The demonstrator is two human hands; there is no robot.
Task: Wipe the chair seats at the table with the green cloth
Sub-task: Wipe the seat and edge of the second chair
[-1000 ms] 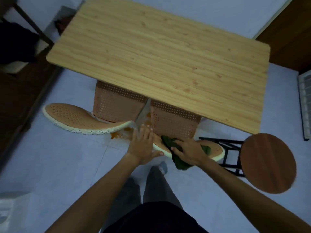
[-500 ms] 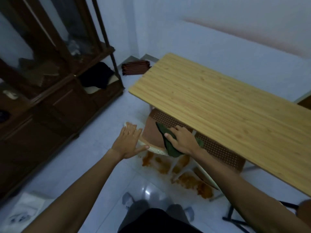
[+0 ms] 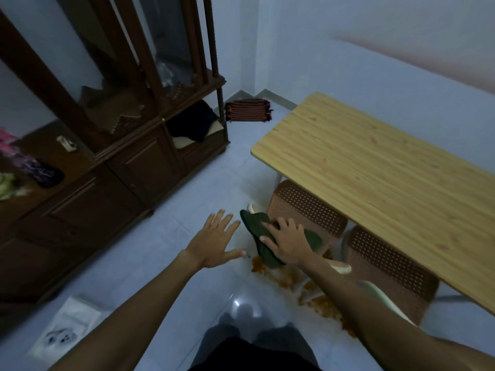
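Two brown perforated plastic chairs are tucked under the wooden table (image 3: 375, 167). The left chair (image 3: 308, 210) shows its backrest top, and the right chair (image 3: 388, 263) stands beside it. My right hand (image 3: 286, 242) presses the dark green cloth (image 3: 257, 228) flat on the left chair's top edge. The cloth hangs over the chair's near side. My left hand (image 3: 214, 236) hovers over the floor just left of the cloth, fingers spread, holding nothing. The chair seats are hidden below the backrests and my arm.
A dark wooden cabinet (image 3: 107, 156) lines the left wall. A striped mat (image 3: 247, 111) lies in the corner. Orange stains (image 3: 316, 303) mark the floor under the chairs. A white package (image 3: 67, 328) lies on the floor at lower left.
The view swung left, from the right chair and round stool to the left chair. My right hand carried the cloth onto the left chair. My left hand let go of the chair edge and opened.
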